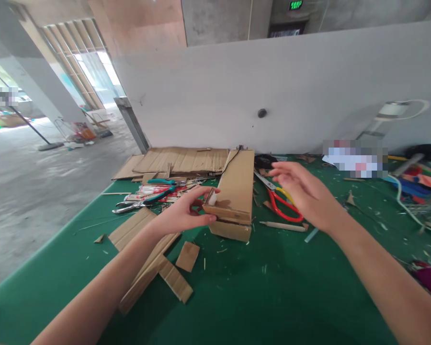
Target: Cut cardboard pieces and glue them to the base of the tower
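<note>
A long cardboard box (237, 179) lies on the green tabletop, reaching back toward the white panel. On its near end rests a small folded cardboard piece (227, 212) with a whitish lump (212, 198) in its left corner. My left hand (183, 209) grips this piece's left end, index finger above and thumb below. To the right, my right hand (303, 194) hangs over the table with nothing in it, fingers stretched toward the box and partly apart. Near its fingers are scissors (285, 211) with red and yellow handles, partly covered by the hand. A pencil-like stick (284, 226) lies just below them.
Teal-handled pliers (158, 195) lie left of the box among red-and-white packets (149, 190). Cardboard offcuts (175, 279) are scattered in front, and flat cardboard sheets (181, 160) lie behind. A lamp (393, 110) and coloured strips (422, 184) are at the right. A white panel (208, 96) borders the back.
</note>
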Demonstrator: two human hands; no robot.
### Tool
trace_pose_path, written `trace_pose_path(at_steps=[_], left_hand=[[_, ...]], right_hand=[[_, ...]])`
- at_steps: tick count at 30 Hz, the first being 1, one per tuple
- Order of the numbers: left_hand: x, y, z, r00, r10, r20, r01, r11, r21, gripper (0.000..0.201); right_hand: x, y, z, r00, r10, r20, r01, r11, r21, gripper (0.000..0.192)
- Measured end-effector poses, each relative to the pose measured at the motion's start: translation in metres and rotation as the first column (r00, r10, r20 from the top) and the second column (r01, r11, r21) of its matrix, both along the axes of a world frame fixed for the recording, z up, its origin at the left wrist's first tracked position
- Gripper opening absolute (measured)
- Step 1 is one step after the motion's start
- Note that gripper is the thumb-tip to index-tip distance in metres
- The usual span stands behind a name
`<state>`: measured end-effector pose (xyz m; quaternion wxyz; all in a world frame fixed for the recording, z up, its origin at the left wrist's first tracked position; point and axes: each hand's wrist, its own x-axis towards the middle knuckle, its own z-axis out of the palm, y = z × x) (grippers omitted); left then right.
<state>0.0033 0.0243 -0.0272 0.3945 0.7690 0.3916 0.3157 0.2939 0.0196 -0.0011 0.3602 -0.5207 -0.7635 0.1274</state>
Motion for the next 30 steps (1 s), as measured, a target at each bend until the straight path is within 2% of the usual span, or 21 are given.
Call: trace_pose_path(at_steps=[1, 2, 4, 6, 8, 11, 15, 19, 22, 26, 28, 30], left_hand=[[0.001, 0.0, -0.001, 1.0, 0.007, -0.011, -0.006, 1.0, 0.02, 0.052], [0.002, 0.0, -0.002, 1.0, 0.012, -0.017, -0.011, 0.999, 0.036, 0.052], [0.003, 0.0, -0.004, 1.0, 0.018, -0.016, -0.017, 0.998, 0.06, 0.053], [0.003, 0.0, -0.007, 1.0, 0.014, 0.004, -0.014, 0.997, 0.072, 0.054], [0.003, 0.0, -0.009, 1.0, 0.01, 0.028, -0.012, 0.997, 0.073, 0.053], [0.003, 0.0, -0.01, 0.999, 0.02, 0.045, -0.023, 0.998, 0.06, 0.052], [0.004, 0.0, -0.011, 0.999, 0.028, 0.046, -0.031, 0.997, 0.077, 0.051], [0.005, 0.0, -0.014, 0.998, 0.015, 0.064, -0.021, 0.995, 0.096, 0.052], [0.005, -0.003, -0.017, 0.999, 0.027, 0.037, -0.031, 0.995, 0.093, 0.054], [0.003, -0.005, -0.023, 0.997, 0.062, 0.05, -0.066, 0.994, 0.091, 0.058], [0.003, -0.006, -0.026, 0.994, 0.06, 0.087, -0.067, 0.995, 0.075, 0.061], [0.003, -0.006, -0.028, 0.992, 0.057, 0.11, -0.063, 0.997, 0.054, 0.06]], right_hand=[[0.01, 0.007, -0.01, 0.983, -0.158, 0.094, 0.157, 0.987, 0.019, 0.04], [0.019, 0.013, -0.019, 0.925, -0.264, 0.275, 0.268, 0.963, 0.026, 0.039], [0.031, 0.02, -0.036, 0.73, -0.248, 0.637, 0.33, 0.944, -0.012, 0.035], [0.033, 0.022, -0.048, 0.601, -0.202, 0.773, 0.372, 0.927, -0.046, 0.031], [0.03, 0.021, -0.053, 0.559, -0.189, 0.807, 0.414, 0.907, -0.074, 0.028], [0.024, 0.019, -0.054, 0.567, -0.208, 0.797, 0.451, 0.888, -0.089, 0.027], [0.025, 0.021, -0.049, 0.569, -0.248, 0.784, 0.456, 0.888, -0.049, 0.025], [0.029, 0.025, -0.046, 0.578, -0.319, 0.751, 0.518, 0.855, -0.036, 0.027], [0.032, 0.031, -0.042, 0.631, -0.382, 0.675, 0.56, 0.826, -0.056, 0.033], [0.035, 0.04, -0.035, 0.754, -0.444, 0.484, 0.573, 0.805, -0.153, 0.039], [0.032, 0.045, -0.034, 0.753, -0.472, 0.46, 0.582, 0.803, -0.129, 0.04], [0.026, 0.052, -0.035, 0.717, -0.482, 0.504, 0.588, 0.806, -0.065, 0.039]])
